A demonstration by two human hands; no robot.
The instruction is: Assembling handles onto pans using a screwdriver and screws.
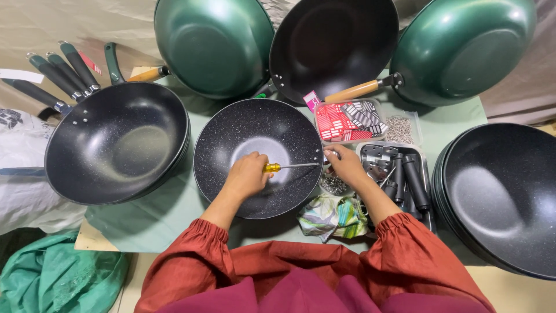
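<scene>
On the far left of the table [174, 211] stands a stack of black pans [116, 142] with dark handles [58, 72] lying behind it. In the middle, just before me, is the speckled pan [258, 156]. My left hand [248, 174] is inside it, the fingers closed around the yellow handle of a screwdriver [289, 166], whose thin shaft points right, to the pan's rim. My right hand [346, 164] is at this rim, the fingers pinched together at the edge; what they pinch is too small to tell. Right of it is a tray [397, 174] with black handle parts, then another stack of black pans [501, 197]. Behind, green pans [214, 43] lean.
</scene>
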